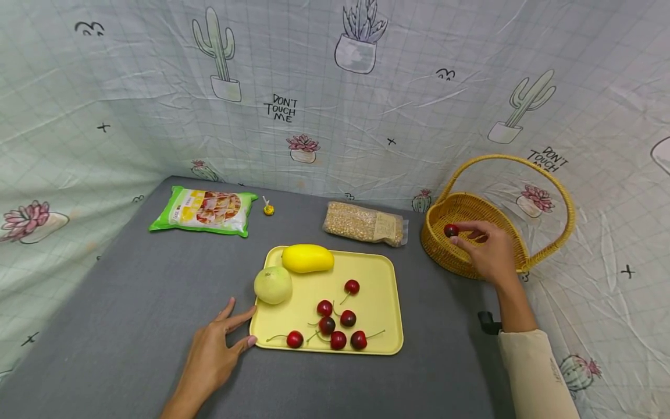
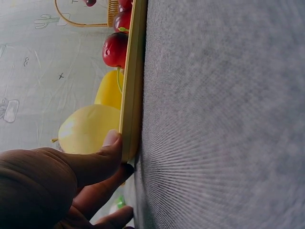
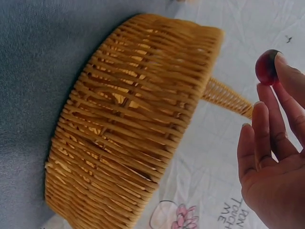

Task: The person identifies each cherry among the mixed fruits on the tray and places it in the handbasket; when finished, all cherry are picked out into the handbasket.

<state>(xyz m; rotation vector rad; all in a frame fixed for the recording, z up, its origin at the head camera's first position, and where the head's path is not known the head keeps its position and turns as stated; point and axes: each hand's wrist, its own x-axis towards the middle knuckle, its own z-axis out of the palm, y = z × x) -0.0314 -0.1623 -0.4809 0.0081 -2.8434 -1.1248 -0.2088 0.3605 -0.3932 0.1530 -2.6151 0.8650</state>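
Note:
Over the yellow wicker basket (image 1: 437, 247) at the right, my right hand (image 1: 489, 250) pinches a dark red cherry (image 1: 451, 230) between thumb and fingertips. The right wrist view shows this cherry (image 3: 267, 67) above the level of the basket's rim. My left hand (image 1: 211, 352) touches the left edge of a yellow tray (image 1: 374, 273) with thumb and index finger, its fingers extended. On the tray lie several cherries (image 1: 348, 318), a yellow mango-shaped fruit (image 1: 307, 258) and a pale green round fruit (image 1: 273, 285) by the left rim.
At the back left lies a green-edged food packet (image 1: 209, 209), with a small yellow lollipop (image 1: 268, 208) beside it. A clear bag of grain (image 1: 363, 223) lies behind the tray. The basket's tall handle (image 1: 567, 201) arches up on the right, near the patterned cloth (image 1: 324, 81).

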